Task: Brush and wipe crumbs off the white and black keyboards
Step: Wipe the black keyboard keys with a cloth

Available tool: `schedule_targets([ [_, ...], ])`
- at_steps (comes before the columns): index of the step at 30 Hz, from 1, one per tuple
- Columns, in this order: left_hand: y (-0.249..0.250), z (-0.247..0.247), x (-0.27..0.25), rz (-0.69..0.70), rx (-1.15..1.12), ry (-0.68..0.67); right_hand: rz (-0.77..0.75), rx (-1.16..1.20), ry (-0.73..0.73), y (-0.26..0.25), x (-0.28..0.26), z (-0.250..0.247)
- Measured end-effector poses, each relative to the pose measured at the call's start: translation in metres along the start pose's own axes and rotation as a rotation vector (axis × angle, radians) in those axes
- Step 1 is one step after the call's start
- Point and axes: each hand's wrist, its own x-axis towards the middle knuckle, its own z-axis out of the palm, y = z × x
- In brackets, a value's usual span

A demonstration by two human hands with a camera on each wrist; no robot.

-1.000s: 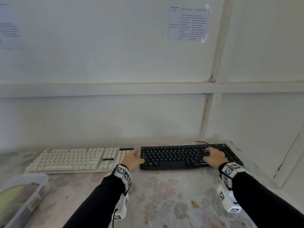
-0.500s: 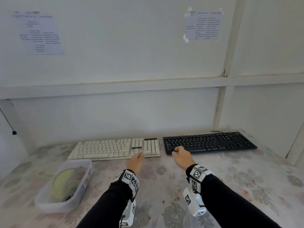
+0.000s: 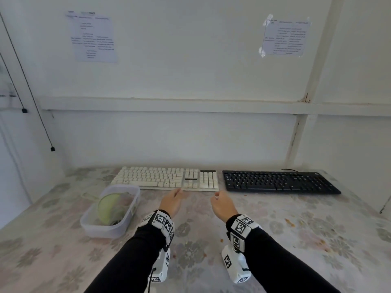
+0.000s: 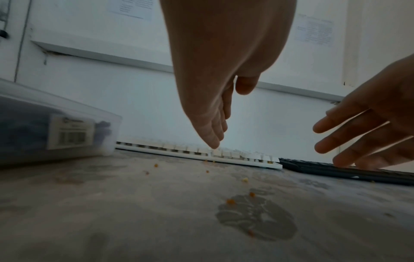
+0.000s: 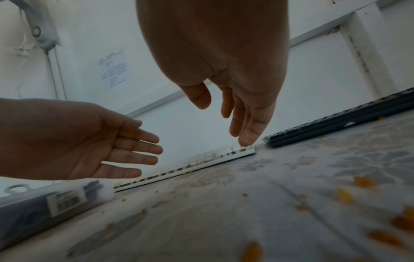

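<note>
We see our right hand (image 5: 224,62) hanging, fingers straight, above the white keyboard (image 5: 186,168); our left hand (image 5: 74,141) opens left of it, the black keyboard (image 5: 336,124) right.

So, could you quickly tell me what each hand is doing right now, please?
Left hand: open, fingers straight, holding nothing.
Right hand: open, fingers extended, holding nothing.
</note>
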Motion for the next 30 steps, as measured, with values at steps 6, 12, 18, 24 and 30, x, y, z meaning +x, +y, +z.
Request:
schedule_targets([
  [6,-0.014,-0.057,-0.02,0.012,-0.027,0.074,-0.047,-0.025,-0.019,-0.03,-0.019,0.031],
  [12,-0.036,-0.131,-0.036,0.027,-0.116,0.242,-0.114,-0.008,-0.094,-0.065,-0.028,0.08],
  [18,-0.059,-0.202,-0.044,0.093,-0.115,0.476,-0.109,-0.004,-0.147,-0.103,-0.033,0.125],
  [24,-0.107,-0.246,-0.028,-0.142,-0.052,0.352,-0.105,-0.07,-0.257,-0.126,-0.037,0.161],
  [30,-0.169,-0.24,0.008,-0.3,-0.059,-0.239,-0.092,-0.021,-0.342,-0.134,-0.037,0.181],
])
